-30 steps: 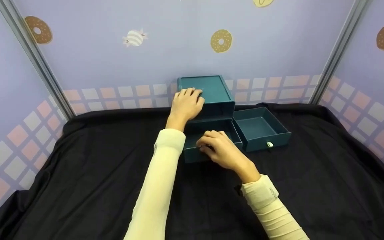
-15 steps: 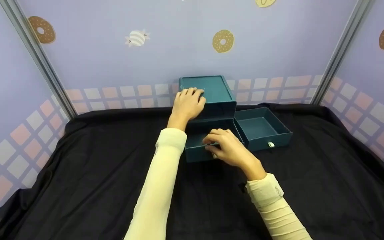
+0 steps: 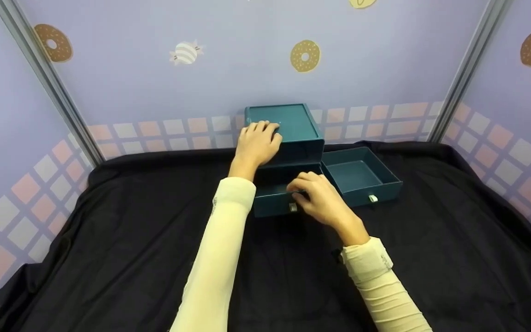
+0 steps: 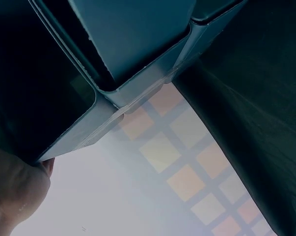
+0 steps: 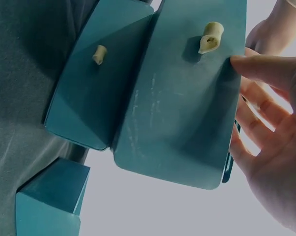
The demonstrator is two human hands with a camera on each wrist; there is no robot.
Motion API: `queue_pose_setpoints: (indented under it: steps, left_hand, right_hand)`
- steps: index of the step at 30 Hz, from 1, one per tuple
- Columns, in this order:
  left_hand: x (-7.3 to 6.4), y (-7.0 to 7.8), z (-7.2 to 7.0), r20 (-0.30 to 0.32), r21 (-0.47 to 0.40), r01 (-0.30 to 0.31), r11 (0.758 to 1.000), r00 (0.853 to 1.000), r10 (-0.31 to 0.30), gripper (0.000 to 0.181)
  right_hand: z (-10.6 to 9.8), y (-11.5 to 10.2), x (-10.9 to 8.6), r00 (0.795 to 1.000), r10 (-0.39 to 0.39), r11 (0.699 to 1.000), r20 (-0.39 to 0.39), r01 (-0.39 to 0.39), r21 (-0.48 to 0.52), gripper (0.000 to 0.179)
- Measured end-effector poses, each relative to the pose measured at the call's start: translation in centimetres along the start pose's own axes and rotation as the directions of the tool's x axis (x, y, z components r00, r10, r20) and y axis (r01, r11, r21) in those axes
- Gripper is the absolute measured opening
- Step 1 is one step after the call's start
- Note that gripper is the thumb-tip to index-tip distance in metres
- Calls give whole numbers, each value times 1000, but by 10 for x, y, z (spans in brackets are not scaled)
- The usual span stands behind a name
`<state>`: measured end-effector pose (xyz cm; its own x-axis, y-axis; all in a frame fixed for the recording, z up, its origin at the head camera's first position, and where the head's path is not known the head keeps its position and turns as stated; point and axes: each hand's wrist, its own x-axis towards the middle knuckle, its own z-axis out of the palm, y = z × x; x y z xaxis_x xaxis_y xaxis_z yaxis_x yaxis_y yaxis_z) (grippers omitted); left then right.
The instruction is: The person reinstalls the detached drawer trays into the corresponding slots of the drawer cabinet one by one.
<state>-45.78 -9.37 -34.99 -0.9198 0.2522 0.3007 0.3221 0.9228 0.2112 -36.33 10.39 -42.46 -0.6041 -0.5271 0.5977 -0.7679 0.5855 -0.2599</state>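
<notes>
- teal drawer box (image 3: 288, 127) stands at the back of the black cloth (image 3: 109, 240), against the patterned wall (image 3: 155, 69).
- left hand (image 3: 257, 143) lies flat on the box's top near its left front corner, fingers straight and pressing down, gripping nothing.
- lower drawer (image 3: 274, 200) sticks partway out of the box, its front panel facing the person; a small pale knob (image 3: 292, 207) sits on that panel.
- right hand (image 3: 321, 200) is at the drawer's front right, fingers relaxed and spread; in the right wrist view the fingertips (image 5: 255, 66) touch the edge of the panel just beside the knob (image 5: 210, 37), without curling round it.
- second drawer (image 3: 362, 177) sits fully out on the cloth, just right of the box and touching the lower drawer's side, with its own pale knob (image 3: 373, 198) on the front.
- left wrist view shows only the underside edges of the teal box (image 4: 138, 59) and the heel of the hand (image 4: 15, 191).
- cream sleeves (image 3: 219, 258) cover both forearms.
</notes>
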Motion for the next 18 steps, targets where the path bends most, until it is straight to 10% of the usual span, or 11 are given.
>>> queue_pose_setpoints:
  steps: [18]
  left_hand:
    - [2,2,0,7,12,10,1000,1000,-10,52]
  right_hand:
    - [6,6,-1,998,-11,1000,-57,9,-29,13]
